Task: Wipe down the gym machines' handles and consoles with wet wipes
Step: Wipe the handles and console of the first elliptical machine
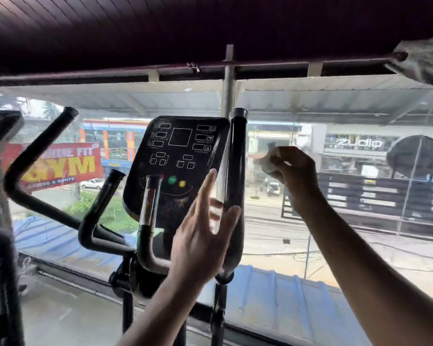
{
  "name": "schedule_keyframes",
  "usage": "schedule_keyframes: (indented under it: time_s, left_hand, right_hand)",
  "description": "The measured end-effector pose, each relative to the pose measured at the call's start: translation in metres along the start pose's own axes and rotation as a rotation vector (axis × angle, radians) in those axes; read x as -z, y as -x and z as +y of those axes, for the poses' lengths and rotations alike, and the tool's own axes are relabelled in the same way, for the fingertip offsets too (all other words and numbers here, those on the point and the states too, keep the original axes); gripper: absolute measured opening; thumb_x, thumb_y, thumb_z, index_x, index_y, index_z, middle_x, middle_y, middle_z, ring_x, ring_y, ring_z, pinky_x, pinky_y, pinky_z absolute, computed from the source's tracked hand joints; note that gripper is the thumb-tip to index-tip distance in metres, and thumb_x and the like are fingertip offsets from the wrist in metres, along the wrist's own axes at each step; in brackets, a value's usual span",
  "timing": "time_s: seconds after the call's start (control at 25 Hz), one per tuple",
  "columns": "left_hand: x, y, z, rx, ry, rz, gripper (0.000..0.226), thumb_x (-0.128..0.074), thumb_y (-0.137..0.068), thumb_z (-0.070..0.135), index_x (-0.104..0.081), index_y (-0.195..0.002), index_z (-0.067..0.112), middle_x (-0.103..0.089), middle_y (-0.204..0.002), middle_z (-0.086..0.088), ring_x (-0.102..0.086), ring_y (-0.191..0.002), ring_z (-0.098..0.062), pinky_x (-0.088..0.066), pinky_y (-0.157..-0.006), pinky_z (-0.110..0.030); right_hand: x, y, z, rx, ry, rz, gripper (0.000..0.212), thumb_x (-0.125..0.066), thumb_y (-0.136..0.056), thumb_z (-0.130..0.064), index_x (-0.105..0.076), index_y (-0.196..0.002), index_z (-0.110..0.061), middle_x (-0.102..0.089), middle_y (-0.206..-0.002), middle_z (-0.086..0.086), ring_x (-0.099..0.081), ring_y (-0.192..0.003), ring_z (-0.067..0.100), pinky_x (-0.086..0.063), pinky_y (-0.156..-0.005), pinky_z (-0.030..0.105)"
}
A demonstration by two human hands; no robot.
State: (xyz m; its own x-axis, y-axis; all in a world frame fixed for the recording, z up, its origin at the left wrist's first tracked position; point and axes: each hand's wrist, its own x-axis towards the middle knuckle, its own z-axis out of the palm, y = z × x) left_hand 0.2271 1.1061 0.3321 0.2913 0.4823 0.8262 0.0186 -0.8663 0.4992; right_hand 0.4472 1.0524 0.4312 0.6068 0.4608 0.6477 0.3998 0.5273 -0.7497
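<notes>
Our right hand [291,171] pinches a crumpled white wet wipe [268,162] between thumb and curled fingertips, held in the air just right of the tall black padded upright handle [235,186], not touching it. Our left hand [200,236] is raised with fingers straight and spread, holding nothing; its fingertips reach the lower right edge of the black console panel [178,158] with white outlined boxes and green and yellow buttons, and the upright handle stands just right of the thumb. Contact there we cannot confirm. We judge the step as between surfaces on this elliptical: wipe loaded, handle next. The next move calls for wrapping the wipe round the upright handle and running along its length.
</notes>
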Motion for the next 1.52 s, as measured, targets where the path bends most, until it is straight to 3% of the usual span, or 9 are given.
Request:
schedule_keyframes:
  time_s: [0.24,0.4,0.52,0.64,0.76,1.0,1.12,1.28,1.52]
  left_hand:
    - [-0.034,-0.01,0.016,-0.029,-0.177,0.058,0.085,-0.058,-0.089,0.063,-0.014,-0.161,0.051,-0.048,-0.148,0.028,-0.051,-0.133,-0.005,-0.045,-0.106,-0.032]
    - [-0.039,-0.009,0.023,0.101,-0.233,0.017,0.075,-0.059,-0.092,0.057,-0.019,-0.156,0.061,-0.076,-0.094,-0.011,-0.074,-0.079,-0.03,-0.061,-0.076,-0.047]
    - [-0.044,-0.006,0.038,0.187,-0.183,-0.002,0.072,-0.062,-0.095,0.044,-0.023,-0.154,0.064,-0.071,-0.076,-0.002,-0.062,-0.052,-0.032,-0.057,-0.055,-0.042]
    - [-0.042,-0.008,0.044,0.248,-0.182,-0.035,0.075,-0.062,-0.092,0.049,-0.022,-0.154,0.065,-0.068,-0.079,-0.005,-0.058,-0.053,-0.032,-0.056,-0.056,-0.051]
    - [-0.043,-0.007,0.052,0.297,-0.206,-0.068,0.081,-0.066,-0.091,0.045,-0.02,-0.154,0.065,-0.067,-0.084,-0.003,-0.059,-0.06,-0.027,-0.058,-0.064,-0.048]
    - [-0.059,-0.006,0.058,0.334,-0.299,0.056,0.084,-0.075,-0.087,0.038,-0.028,-0.153,0.063,-0.065,-0.083,-0.004,-0.054,-0.056,-0.022,-0.051,-0.053,-0.038]
    - [-0.066,-0.005,0.06,0.356,-0.359,0.135,0.081,-0.071,-0.084,0.047,-0.031,-0.153,0.061,-0.068,-0.081,0.002,-0.053,-0.053,-0.023,-0.049,-0.053,-0.037]
    - [-0.072,-0.003,0.051,0.363,-0.406,0.326,0.077,-0.071,-0.083,0.067,-0.04,-0.152,0.055,-0.063,-0.072,-0.011,-0.047,-0.051,-0.025,-0.045,-0.052,-0.044]
    - [-0.092,-0.001,0.044,0.305,-0.495,0.58,0.075,-0.069,-0.081,0.076,-0.053,-0.147,0.045,-0.073,-0.094,-0.016,-0.044,-0.051,-0.021,-0.038,-0.047,-0.033]
  right_hand:
    - [-0.034,-0.039,0.038,-0.071,-0.407,-0.087,0.016,-0.074,-0.082,0.0,-0.069,-0.096,-0.007,-0.067,-0.091,0.02,-0.069,-0.094,0.035,-0.057,-0.089,0.044]
    - [-0.053,-0.074,0.058,-0.16,-0.694,-0.117,0.023,-0.077,-0.078,-0.005,-0.067,-0.098,-0.011,-0.066,-0.099,0.014,-0.068,-0.098,0.027,-0.06,-0.088,0.041]
    - [-0.076,-0.076,0.055,-0.184,-0.891,-0.203,0.021,-0.072,-0.088,0.003,-0.065,-0.092,-0.016,-0.067,-0.093,0.003,-0.067,-0.089,0.014,-0.057,-0.081,0.031]
    - [-0.086,-0.069,0.051,-0.22,-0.998,-0.256,0.02,-0.074,-0.09,-0.004,-0.067,-0.088,-0.022,-0.068,-0.093,-0.001,-0.065,-0.087,0.01,-0.054,-0.079,0.029]
    - [-0.084,-0.066,0.056,-0.164,-1.029,-0.241,0.016,-0.073,-0.092,-0.004,-0.068,-0.089,-0.019,-0.07,-0.092,-0.004,-0.067,-0.086,0.008,-0.056,-0.08,0.029]
    - [-0.081,-0.054,0.069,-0.016,-1.025,-0.303,0.012,-0.067,-0.097,-0.003,-0.069,-0.095,-0.015,-0.073,-0.092,-0.001,-0.07,-0.087,0.015,-0.059,-0.082,0.035]
    - [-0.075,-0.014,0.09,0.075,-0.929,-0.366,0.021,-0.068,-0.095,0.002,-0.07,-0.094,-0.019,-0.069,-0.095,0.0,-0.068,-0.09,0.014,-0.052,-0.076,0.027]
    - [-0.066,0.015,0.102,0.148,-0.946,-0.471,0.029,-0.069,-0.091,0.006,-0.069,-0.09,-0.023,-0.066,-0.094,-0.011,-0.068,-0.093,0.016,-0.053,-0.077,0.029]
    - [-0.097,-0.073,0.083,-0.4,-1.437,-0.559,0.02,-0.064,-0.095,0.005,-0.062,-0.089,-0.015,-0.07,-0.092,-0.001,-0.069,-0.088,0.016,-0.058,-0.085,0.037]
